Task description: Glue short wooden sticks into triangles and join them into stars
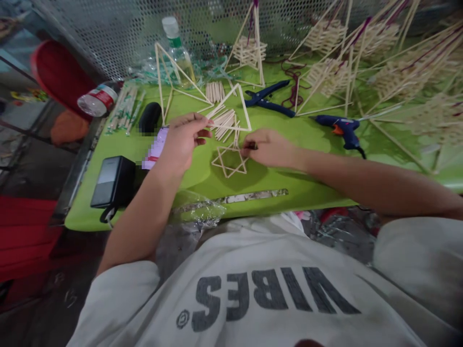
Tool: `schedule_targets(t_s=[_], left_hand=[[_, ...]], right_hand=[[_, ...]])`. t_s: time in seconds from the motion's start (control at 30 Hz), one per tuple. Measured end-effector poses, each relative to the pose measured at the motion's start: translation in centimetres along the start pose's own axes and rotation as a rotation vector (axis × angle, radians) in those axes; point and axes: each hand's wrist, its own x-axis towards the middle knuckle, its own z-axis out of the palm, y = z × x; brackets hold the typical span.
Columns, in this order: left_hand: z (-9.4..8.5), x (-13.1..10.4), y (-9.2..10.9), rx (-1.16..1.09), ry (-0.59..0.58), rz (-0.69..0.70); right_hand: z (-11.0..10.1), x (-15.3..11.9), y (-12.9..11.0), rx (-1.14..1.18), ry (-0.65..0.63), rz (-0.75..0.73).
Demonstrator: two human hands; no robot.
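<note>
My left hand [186,137] pinches one corner of a triangle made of thin wooden sticks [248,113], raised over the table. Below it, a six-pointed star of wooden sticks [226,174] lies flat on the green table. My right hand [269,148] is closed, its fingertips at the star's upper right point; the exact grip is partly hidden by the fingers. Behind the triangle lies a loose pile of short wooden sticks [224,126], with another small bundle of sticks [215,91] farther back.
Dark blue pliers [267,98] and a blue glue gun [342,127] lie to the right. Several stick frames with purple string [327,72] crowd the back right. A bottle [177,50], wrapped stick packs [125,108], a black device [113,182] and a metal strip [255,196] surround the work.
</note>
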Motion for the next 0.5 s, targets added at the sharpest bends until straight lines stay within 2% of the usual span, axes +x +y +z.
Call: schedule_targets(t_s=[0.2, 0.37, 0.5], left_hand=[[1.2, -0.8, -1.2, 0.059, -0.079, -0.015], [2.4, -1.3, -2.8, 0.225, -0.124, -0.021], [3.2, -2.2, -3.5, 0.335, -0.201, -0.046]], right_hand=[[-1.5, -2.2, 4.5, -0.062, 0.018, 0.031], [-1.5, -2.3, 5.6, -0.141, 0.075, -0.037], [-2.2, -3.2, 6.4, -0.062, 0.198, 0.011]])
